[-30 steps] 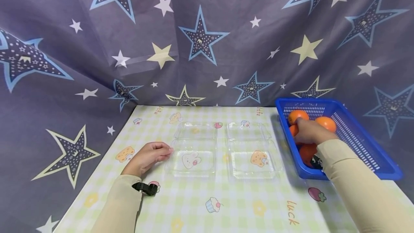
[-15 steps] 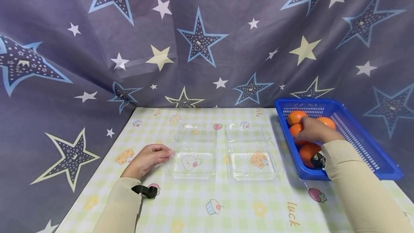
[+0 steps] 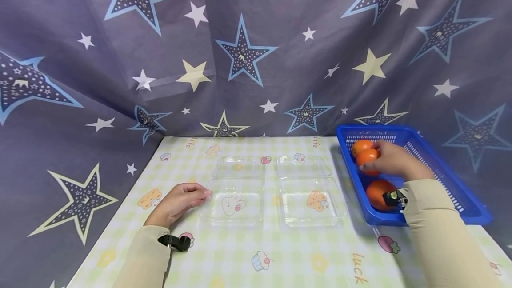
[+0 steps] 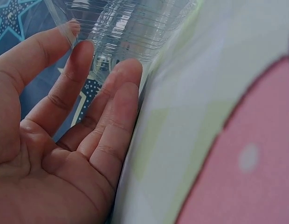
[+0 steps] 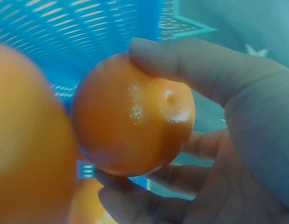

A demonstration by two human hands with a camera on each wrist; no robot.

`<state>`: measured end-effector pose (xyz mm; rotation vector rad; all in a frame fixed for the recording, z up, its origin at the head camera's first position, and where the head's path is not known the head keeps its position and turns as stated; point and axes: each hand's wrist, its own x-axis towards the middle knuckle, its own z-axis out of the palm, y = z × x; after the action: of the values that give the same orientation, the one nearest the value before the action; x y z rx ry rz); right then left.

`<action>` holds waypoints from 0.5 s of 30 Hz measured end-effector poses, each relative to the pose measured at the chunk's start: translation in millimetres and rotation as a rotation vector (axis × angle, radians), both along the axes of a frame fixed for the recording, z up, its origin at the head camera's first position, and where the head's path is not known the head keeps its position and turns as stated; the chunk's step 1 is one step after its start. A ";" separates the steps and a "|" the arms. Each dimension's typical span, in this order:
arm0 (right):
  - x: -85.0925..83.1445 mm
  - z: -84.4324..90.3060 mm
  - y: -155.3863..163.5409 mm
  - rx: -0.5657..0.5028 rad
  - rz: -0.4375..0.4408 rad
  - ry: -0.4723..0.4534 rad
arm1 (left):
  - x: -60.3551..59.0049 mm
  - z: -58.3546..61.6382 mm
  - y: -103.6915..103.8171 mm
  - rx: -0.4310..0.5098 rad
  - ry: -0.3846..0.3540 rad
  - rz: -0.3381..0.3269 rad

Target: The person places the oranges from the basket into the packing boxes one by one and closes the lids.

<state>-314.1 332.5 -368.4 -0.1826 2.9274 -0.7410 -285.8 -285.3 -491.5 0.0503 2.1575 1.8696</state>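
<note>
My right hand (image 3: 394, 161) grips an orange (image 5: 133, 116) inside the blue basket, thumb over its top and fingers beneath. Against its left side in the right wrist view is another big orange (image 5: 28, 140); part of one more orange (image 5: 86, 203) shows below. In the head view, an orange (image 3: 362, 146) lies at the basket's far left and another (image 3: 379, 194) near its front. My left hand (image 3: 178, 202) pinches the left rim of a clear plastic clamshell container (image 3: 240, 222) between thumb and forefinger, its other fingers loosely bent. The container stands with its lid folded back.
A second clear clamshell container (image 3: 314, 222) stands open to the right of the first. The blue basket (image 3: 444, 170) sits at the table's right side. A checked cloth (image 3: 224, 257) covers the table, and a star-patterned curtain (image 3: 264, 74) hangs behind.
My right hand has shifted slightly right and toward me in the basket, with the gripped orange now showing more fully. The left hand stays at the container's rim. The view tilts slightly upward.
</note>
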 end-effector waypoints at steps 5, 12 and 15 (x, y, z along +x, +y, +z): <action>5.4 4.6 2.1 -0.040 0.010 0.033 | 1.9 0.2 -1.8 -0.005 0.001 0.005; 21.3 18.5 0.2 -0.061 -0.026 0.058 | 0.5 3.6 0.4 0.006 0.008 0.010; 29.4 24.7 -4.0 -0.099 -0.043 0.060 | 2.2 4.1 0.0 0.002 0.005 0.013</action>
<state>-284.7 328.5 -343.8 -0.1540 2.9613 -0.9030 -283.6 -285.3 -487.4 0.0414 2.1642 1.8808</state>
